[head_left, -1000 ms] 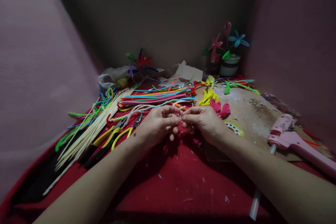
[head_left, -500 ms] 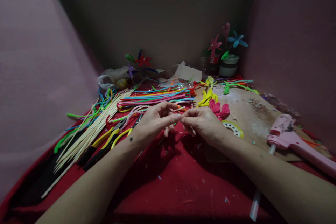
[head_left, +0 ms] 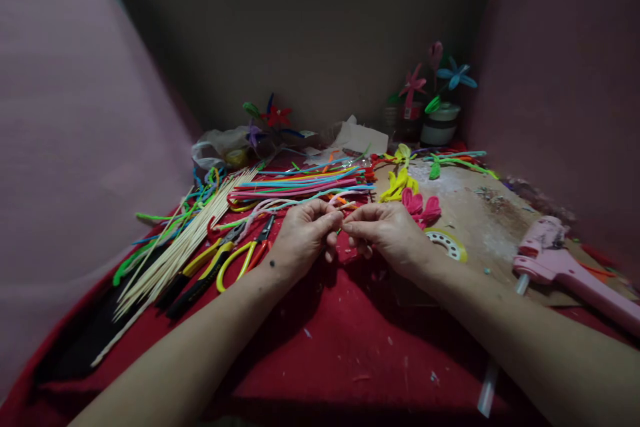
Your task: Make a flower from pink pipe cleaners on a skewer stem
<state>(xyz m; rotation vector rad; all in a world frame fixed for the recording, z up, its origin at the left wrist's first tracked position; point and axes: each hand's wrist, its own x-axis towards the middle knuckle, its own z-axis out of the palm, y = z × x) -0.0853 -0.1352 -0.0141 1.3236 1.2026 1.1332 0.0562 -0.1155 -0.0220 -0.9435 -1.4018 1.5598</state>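
My left hand [head_left: 310, 233] and my right hand [head_left: 383, 227] meet over the red cloth, fingertips pinched together and almost touching. What they hold between them is too small and covered by the fingers to name; a tiny bit of green shows there. Just behind the fingers lies a bundle of colourful pipe cleaners [head_left: 300, 185]. Pink looped pipe-cleaner petals [head_left: 423, 208] and yellow ones [head_left: 399, 185] lie beyond my right hand. Beside my left wrist are yellow-handled scissors [head_left: 240, 263] and pliers [head_left: 213, 270].
Bamboo skewers [head_left: 175, 240] spread at the left. A pink glue gun [head_left: 555, 257] with a clear glue stick [head_left: 489, 387] rests at the right by a cardboard sheet [head_left: 480, 240]. A tape roll [head_left: 447, 245] sits near my right wrist. Pipe-cleaner flowers [head_left: 456, 73] stand at the back.
The view has shifted slightly, so the table things sit a little further right. My left hand has turned a little, its fingers closer to the right fingertips; both remain pinched.
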